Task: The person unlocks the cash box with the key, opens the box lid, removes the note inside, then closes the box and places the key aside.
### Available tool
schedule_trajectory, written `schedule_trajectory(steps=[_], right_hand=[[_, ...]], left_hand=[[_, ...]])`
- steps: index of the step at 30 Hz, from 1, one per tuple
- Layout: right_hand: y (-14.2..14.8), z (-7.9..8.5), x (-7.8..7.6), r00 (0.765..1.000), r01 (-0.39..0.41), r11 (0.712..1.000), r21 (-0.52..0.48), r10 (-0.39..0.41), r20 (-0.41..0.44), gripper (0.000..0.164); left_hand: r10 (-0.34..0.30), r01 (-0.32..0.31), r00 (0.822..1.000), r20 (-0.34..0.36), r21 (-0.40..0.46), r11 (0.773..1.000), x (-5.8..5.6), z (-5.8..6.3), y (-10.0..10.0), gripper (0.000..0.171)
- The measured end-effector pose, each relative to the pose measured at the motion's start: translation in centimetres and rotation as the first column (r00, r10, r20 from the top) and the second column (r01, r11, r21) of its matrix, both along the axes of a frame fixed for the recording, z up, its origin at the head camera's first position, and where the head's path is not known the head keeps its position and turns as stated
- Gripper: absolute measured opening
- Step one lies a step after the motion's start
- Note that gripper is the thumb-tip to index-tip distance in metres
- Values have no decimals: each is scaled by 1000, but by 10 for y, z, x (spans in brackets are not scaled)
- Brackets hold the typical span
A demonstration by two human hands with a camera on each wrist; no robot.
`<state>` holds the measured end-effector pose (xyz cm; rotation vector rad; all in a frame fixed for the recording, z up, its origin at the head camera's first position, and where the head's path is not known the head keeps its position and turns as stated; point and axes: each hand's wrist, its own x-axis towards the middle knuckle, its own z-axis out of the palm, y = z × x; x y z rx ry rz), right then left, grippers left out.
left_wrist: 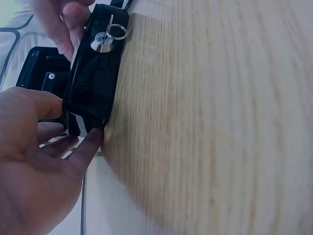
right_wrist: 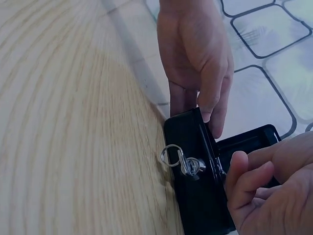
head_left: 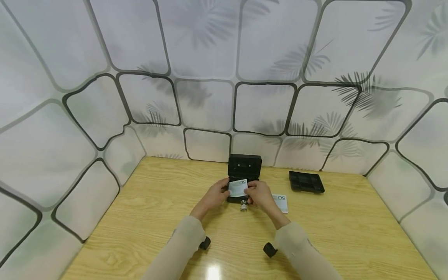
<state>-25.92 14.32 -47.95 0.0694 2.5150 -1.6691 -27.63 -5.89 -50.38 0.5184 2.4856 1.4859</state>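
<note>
- The banknote (head_left: pixel 237 188) lies between the fingers of both hands, over the open black box (left_wrist: pixel 93 73); it looks like thin paper, so probably very light, limp and easily creased.
- The right hand (head_left: pixel 261 192) pinches the note's right edge; short edges like this one seem the best hold, taken softly and level.
- The left hand (head_left: pixel 215 193) has its thumb near the note's left edge and its other fingers slightly spread against the box's end; whether it pinches the paper, I cannot tell.
- Just beyond the fingers stands the raised lid (head_left: pixel 244 166), dark and flat, with rounded corners.
- The box is glossy, likely stiff and rather slippery; a shiny lock (left_wrist: pixel 101 43) with a key ring (left_wrist: pixel 117 32) juts from its front, nearer the wearer than the fingers.
- Right of the fingers, on the wood-grained surface (head_left: pixel 157 206), lie a second banknote (head_left: pixel 281 203) and, farther off, a black compartmented tray (head_left: pixel 306 182).
</note>
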Motion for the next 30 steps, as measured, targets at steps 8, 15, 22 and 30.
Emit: schedule_trajectory(steps=[8,15,22,30], right_hand=[[-5,0,-5,1000,10,999,50,-9,-23,29],[-12,4,-6,987,-11,966,257,52,-152,20],[-15,6,-6,979,-4,941,339,72,-188,14],[-12,4,-7,985,18,959,283,32,-170,31]], left_hand=[[-7,7,1000,-3,-5,1000,0,0,0,56],[-6,6,1000,-9,-5,1000,0,1,-1,56],[-6,6,1000,-22,0,1000,0,0,-1,55],[-9,8,1000,-24,-9,1000,-3,-2,-1,56]])
